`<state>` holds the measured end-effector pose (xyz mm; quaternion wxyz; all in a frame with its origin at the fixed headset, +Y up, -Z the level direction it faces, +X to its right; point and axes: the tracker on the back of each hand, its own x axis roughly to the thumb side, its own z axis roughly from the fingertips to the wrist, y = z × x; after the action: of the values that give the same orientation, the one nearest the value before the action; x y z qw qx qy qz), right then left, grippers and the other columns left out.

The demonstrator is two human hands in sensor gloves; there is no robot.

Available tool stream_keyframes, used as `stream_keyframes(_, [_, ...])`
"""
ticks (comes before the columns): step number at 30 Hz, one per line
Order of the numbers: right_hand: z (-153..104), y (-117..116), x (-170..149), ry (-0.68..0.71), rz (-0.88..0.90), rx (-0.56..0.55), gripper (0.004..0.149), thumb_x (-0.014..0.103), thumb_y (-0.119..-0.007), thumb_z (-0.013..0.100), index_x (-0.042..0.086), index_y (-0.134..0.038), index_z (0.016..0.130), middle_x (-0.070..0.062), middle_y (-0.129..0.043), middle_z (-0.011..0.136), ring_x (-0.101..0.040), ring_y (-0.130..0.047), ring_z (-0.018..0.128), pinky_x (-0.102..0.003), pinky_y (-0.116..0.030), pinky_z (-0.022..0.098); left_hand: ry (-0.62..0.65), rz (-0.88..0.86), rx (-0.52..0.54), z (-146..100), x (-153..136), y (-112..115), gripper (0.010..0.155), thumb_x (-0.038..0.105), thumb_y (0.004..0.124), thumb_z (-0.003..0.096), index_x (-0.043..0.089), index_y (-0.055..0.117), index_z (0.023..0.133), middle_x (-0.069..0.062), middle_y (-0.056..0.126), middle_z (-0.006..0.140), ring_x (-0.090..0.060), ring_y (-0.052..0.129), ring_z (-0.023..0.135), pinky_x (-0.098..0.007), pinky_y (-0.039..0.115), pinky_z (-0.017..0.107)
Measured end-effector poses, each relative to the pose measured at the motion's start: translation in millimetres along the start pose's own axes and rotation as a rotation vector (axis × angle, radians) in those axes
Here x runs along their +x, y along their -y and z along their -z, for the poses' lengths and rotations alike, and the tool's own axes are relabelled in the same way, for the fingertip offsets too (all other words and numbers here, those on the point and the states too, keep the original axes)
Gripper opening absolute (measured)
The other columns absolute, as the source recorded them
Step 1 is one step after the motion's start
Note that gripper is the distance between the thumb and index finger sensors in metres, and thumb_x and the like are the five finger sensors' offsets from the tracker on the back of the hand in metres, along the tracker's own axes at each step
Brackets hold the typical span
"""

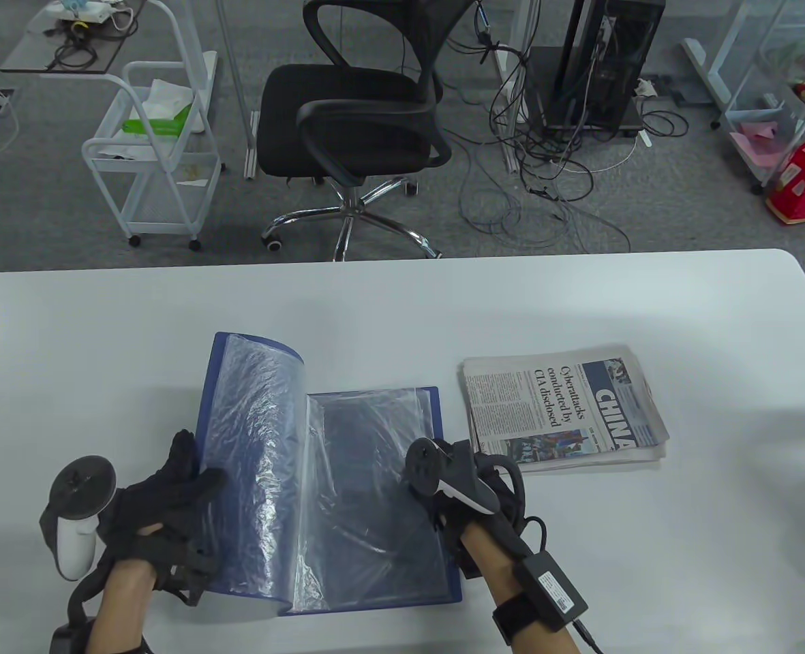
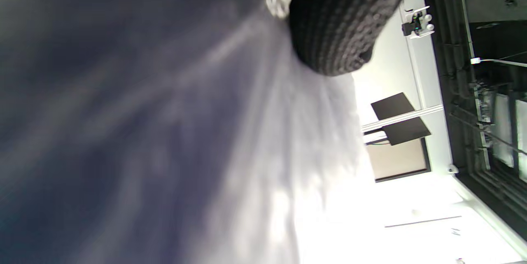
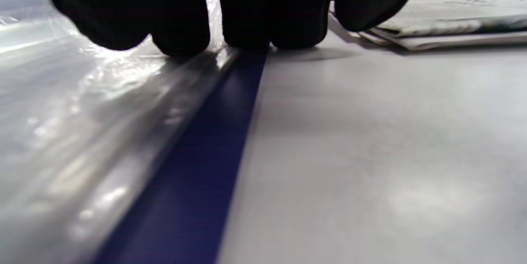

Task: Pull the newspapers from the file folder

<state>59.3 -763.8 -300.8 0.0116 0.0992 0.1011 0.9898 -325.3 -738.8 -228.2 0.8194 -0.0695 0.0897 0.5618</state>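
Open blue file folder (image 1: 375, 422) on the table (image 1: 102, 327), left hand (image 1: 170, 497) gripping its raised sleeves, right hand (image 1: 470, 490) fingertips (image 3: 247, 21) pressed together on its right edge; newspapers (image 1: 566, 409) lie just beside.

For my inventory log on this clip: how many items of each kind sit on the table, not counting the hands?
Open blue file folder with clear plastic sleeves: 1
Stack of folded printed newspapers: 1 stack; the number of papers in it cannot be told
Total: 2

Black office chair (image 1: 354, 122), white cart (image 1: 153, 157) beyond table (image 1: 579, 300).
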Motion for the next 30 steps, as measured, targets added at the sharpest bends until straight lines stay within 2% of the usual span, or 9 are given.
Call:
stream_keyframes(3, [0,0,0,0.005,-0.009,0.003,0.05,0.05,-0.078,0.038,0.038,-0.079,0.086,-0.001,-0.075,0.102,-0.031,-0.081,0.093,-0.057,-0.069,0.064,-0.003,-0.027,-0.039,1,1,9,0.09,0.037,0.087,0.0457,-0.004,0.039,0.11,-0.019,0.099,0.087,-0.028,0.114,0.042,-0.046,0.091,0.036])
stream_keyframes(7, [0,0,-2,0.006,0.013,0.016,0.051,0.05,-0.078,0.038,0.038,-0.079,0.087,-0.001,-0.075,0.103,-0.031,-0.08,0.093,-0.057,-0.069,0.065,0.001,-0.072,-0.064,4,3,15,0.077,0.033,0.087,0.0463,-0.002,0.058,0.109,-0.01,0.107,0.073,-0.021,0.116,0.03,-0.041,0.095,0.028])
stream_keyframes(10, [0,0,-3,0.009,0.031,0.027,0.052,0.049,-0.077,0.038,0.037,-0.078,0.088,-0.001,-0.073,0.104,-0.031,-0.078,0.094,-0.057,-0.068,0.065,0.01,-0.16,-0.095,4,2,19,0.062,0.031,0.085,0.0473,0.003,0.074,0.102,-0.006,0.11,0.068,-0.02,0.118,0.028,-0.039,0.096,0.026])
stream_keyframes(14, [-1,0,-5,0.013,0.041,0.038,0.052,0.049,-0.077,0.038,0.037,-0.077,0.089,-0.001,-0.072,0.104,-0.031,-0.077,0.095,-0.057,-0.068,0.065,0.039,-0.307,-0.197,1,8,26,0.05,0.029,0.08,0.05,0.007,0.08,0.095,-0.008,0.108,0.072,-0.023,0.119,0.031,-0.04,0.096,0.027])
stream_keyframes(17, [0,1,-8,0.013,0.073,0.047,0.052,0.05,-0.077,0.038,0.036,-0.078,0.089,-0.001,-0.072,0.105,-0.031,-0.076,0.095,-0.057,-0.068,0.065,0.063,-0.262,-0.205,0,21,31,0.048,0.028,0.079,0.0503,0.007,0.079,0.094,-0.009,0.107,0.073,-0.023,0.12,0.032,-0.04,0.097,0.028])
stream_keyframes(24, [0,6,-20,0.012,0.191,0.04,0.051,0.049,-0.076,0.038,0.035,-0.08,0.087,-0.002,-0.075,0.104,-0.032,-0.079,0.094,-0.056,-0.069,0.064,-0.016,-0.046,-0.239,4,63,58,0.05,0.025,0.073,0.0514,0.003,0.075,0.096,-0.013,0.104,0.078,-0.027,0.12,0.034,-0.041,0.096,0.028])
stream_keyframes(29, [-5,23,-43,-0.004,0.437,-0.013,0.051,0.047,-0.075,0.039,0.029,-0.081,0.087,-0.009,-0.079,0.101,-0.041,-0.088,0.087,-0.059,-0.074,0.059,-0.061,0.093,-0.254,11,83,100,0.051,0.024,0.071,0.0509,0.002,0.073,0.097,-0.015,0.102,0.078,-0.028,0.12,0.034,-0.041,0.096,0.026])
stream_keyframes(30, [-9,32,-53,-0.016,0.481,-0.079,0.051,0.047,-0.074,0.04,0.028,-0.081,0.087,-0.01,-0.079,0.1,-0.041,-0.088,0.086,-0.059,-0.074,0.058,-0.073,0.126,-0.254,14,84,113,0.051,0.024,0.071,0.0508,0.002,0.073,0.097,-0.015,0.102,0.078,-0.028,0.12,0.034,-0.041,0.096,0.026])
